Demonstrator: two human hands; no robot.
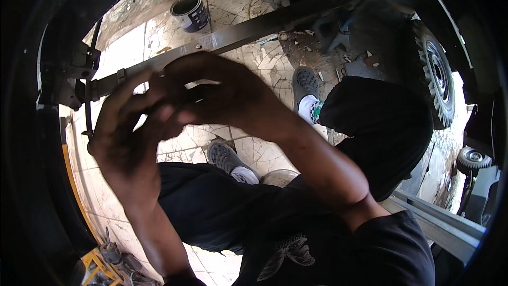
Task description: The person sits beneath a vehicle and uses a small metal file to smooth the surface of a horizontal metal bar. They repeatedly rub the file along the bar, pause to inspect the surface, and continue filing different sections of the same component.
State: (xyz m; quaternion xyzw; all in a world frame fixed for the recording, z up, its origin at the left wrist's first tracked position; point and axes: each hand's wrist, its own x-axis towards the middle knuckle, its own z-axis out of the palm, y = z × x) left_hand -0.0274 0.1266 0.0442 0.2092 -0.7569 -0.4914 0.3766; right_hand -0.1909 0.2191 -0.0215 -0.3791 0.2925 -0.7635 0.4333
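Both of my hands are raised close in front of me, dark and partly blurred. My left hand (124, 143) curls upward at the left, its fingers bent toward the other hand. From the right, my right hand (222, 90) reaches across with bent fingers. Their fingertips come together in a pinch. Whatever lies between them, if anything, is too dark and small to make out. Behind and above the hands runs a long dark metal bar (233, 34), crossing from left to upper right. I cannot tell whether either hand touches it.
An open paint can (189, 13) stands on the cracked tile floor beyond the bar. To the right is a wheel with a knobby tire (436, 74), with a smaller wheel (473, 159) below it. A yellow metal frame (95, 267) lies at lower left; pale metal rails (431, 220) are at lower right.
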